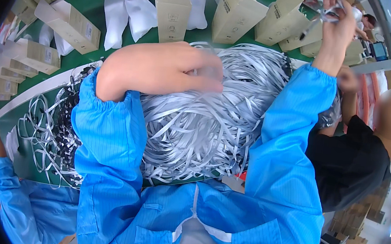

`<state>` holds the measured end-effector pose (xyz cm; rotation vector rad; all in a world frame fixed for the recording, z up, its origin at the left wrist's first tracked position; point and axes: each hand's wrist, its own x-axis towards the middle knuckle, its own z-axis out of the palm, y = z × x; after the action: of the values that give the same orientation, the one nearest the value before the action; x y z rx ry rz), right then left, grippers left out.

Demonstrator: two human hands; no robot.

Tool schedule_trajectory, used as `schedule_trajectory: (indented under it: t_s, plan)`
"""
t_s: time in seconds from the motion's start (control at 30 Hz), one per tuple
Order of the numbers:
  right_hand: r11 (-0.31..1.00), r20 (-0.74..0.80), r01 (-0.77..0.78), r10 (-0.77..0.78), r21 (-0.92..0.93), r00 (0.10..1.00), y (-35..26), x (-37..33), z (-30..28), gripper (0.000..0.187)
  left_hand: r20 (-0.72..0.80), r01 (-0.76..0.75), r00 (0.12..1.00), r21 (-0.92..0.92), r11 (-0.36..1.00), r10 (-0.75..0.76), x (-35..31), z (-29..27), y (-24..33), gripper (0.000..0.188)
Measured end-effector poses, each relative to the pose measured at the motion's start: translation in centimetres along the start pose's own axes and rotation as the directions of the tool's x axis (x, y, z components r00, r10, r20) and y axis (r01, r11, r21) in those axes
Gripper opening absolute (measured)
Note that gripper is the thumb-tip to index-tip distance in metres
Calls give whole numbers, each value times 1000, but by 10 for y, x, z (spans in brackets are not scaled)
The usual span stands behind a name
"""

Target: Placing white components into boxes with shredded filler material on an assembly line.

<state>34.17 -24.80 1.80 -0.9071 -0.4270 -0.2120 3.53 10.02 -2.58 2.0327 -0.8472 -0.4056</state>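
A big heap of white flat lanyards with black ends lies on the table in front of me. Over its far left part my left hand reaches across to the right, with its fingers smeared by motion; whether they hold anything cannot be made out. Out at the far right, my right hand is raised with its fingers closed round a looped lanyard, and a black end dangles below. This hand is just past an open beige carton.
Open beige cartons stand along the green table behind a pale rail. Between them lie white wrapped pieces. A person in black stands close on the right, and a blue-sleeved person is at the left.
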Motion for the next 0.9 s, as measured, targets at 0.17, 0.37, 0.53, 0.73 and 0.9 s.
schedule_trajectory:
  t_s: [0.17, 0.37, 0.53, 0.73, 0.9]
  plan:
    - [586, 696, -712, 322, 387, 642, -20, 87, -55, 23, 8, 37, 999, 26, 999, -37, 0, -6, 2, 35]
    - [977, -207, 12, 33, 212, 978, -36, 41, 68, 28, -46, 91, 995, 39, 995, -89, 0, 1, -5, 34]
    - [147, 363, -675, 751, 723, 552, -84, 111, 1, 26, -39, 109, 994, 78, 991, -106, 7, 1, -5, 35]
    - [914, -115, 162, -219, -372, 969, 24, 51, 13, 27, -67, 140, 989, 83, 987, -135, 5, 3, -8, 35]
    - [637, 190, 234, -139, -735, 972, 33, 0, -11, 25, -93, 165, 983, 86, 982, -157, 3, 3, -10, 35]
